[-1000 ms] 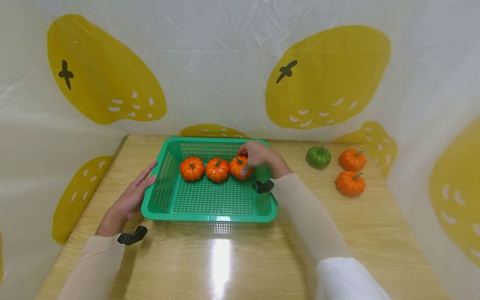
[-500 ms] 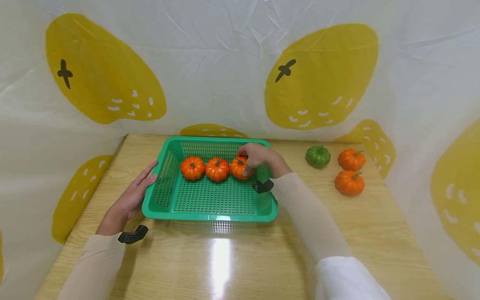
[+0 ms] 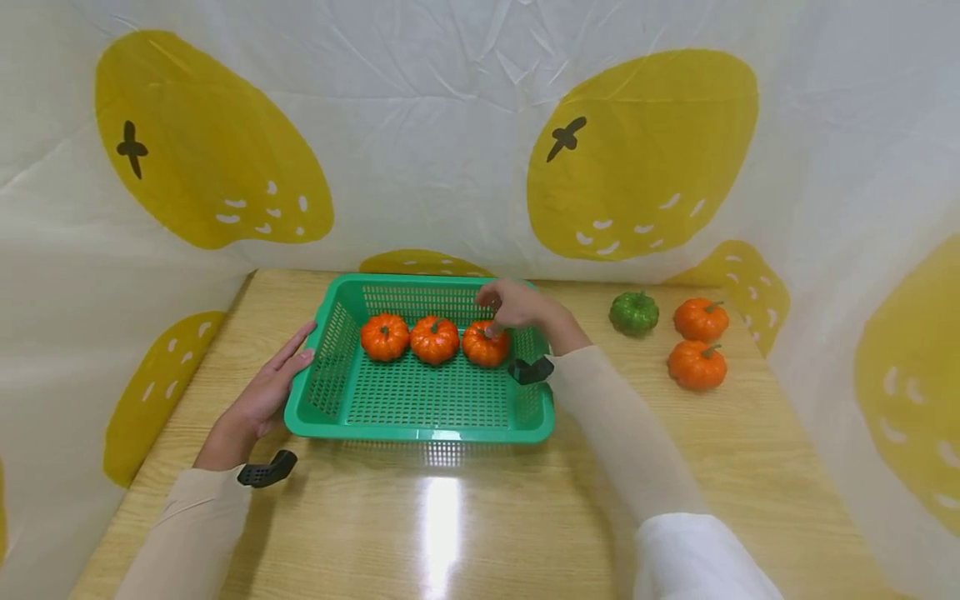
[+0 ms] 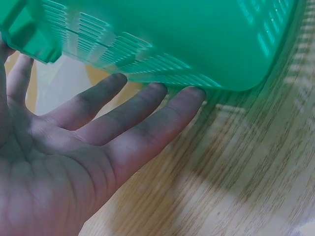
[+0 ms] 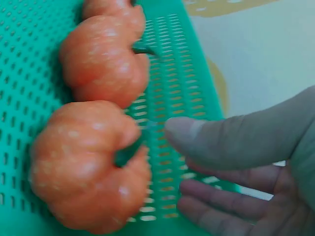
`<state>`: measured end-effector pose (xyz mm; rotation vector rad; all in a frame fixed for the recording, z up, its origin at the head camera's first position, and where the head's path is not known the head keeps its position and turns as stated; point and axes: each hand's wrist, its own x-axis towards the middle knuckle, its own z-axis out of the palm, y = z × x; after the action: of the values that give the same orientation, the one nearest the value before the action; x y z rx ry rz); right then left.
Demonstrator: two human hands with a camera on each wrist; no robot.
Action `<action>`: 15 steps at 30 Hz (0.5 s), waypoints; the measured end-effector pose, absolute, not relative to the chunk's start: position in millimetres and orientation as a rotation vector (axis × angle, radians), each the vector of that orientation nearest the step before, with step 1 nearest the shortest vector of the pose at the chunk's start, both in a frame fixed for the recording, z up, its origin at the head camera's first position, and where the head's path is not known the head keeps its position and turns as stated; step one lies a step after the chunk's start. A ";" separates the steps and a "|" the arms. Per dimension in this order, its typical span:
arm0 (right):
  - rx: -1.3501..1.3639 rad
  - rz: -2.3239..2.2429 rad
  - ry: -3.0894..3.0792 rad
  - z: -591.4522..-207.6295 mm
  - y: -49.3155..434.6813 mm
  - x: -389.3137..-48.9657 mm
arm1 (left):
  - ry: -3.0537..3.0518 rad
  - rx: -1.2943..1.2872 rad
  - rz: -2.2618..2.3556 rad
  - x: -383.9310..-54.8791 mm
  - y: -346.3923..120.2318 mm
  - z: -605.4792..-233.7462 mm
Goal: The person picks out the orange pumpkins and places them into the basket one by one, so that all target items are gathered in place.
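Note:
A green plastic basket (image 3: pixel 420 434) stands on the wooden table with three orange pumpkins in a row along its far side. My right hand (image 3: pixel 516 305) hovers over the rightmost pumpkin (image 3: pixel 486 346), its fingers loosely spread. In the right wrist view the thumb (image 5: pixel 216 140) and fingers stand apart from that pumpkin (image 5: pixel 88 167), beside its green stem. The middle pumpkin (image 3: pixel 434 340) and the left pumpkin (image 3: pixel 385 337) sit close by. My left hand (image 3: pixel 262 400) rests against the basket's left side; in the left wrist view its straight fingertips touch the slotted wall (image 4: pixel 142 49).
On the table's right side lie a green pumpkin (image 3: pixel 634 313) and two more orange pumpkins, one (image 3: pixel 701 319) behind the other (image 3: pixel 697 365). A white sheet (image 3: pixel 435 167) printed with yellow lemons hangs behind and at both sides of the wooden table (image 3: pixel 360 533).
My right hand has let go of the rightmost pumpkin and lifted slightly away from it. That pumpkin now sits in the basket. The left hand has not moved.

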<state>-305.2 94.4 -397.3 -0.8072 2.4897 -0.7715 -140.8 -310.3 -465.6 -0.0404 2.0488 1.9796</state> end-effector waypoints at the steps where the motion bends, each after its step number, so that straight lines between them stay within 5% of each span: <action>1: -0.799 -0.823 2.488 -394.6 97.4 -305.6 | 2.042 -0.041 1.986 -141.0 -310.5 -465.6; 15: -0.512 -1.273 2.511 -372.2 173.9 -303.4 | 2.016 -0.029 1.995 -141.5 -310.8 -464.6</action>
<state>-303.4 173.9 -372.2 -0.5117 2.5112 -1.2727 -141.5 -310.8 -464.6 -0.0295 2.0156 1.9953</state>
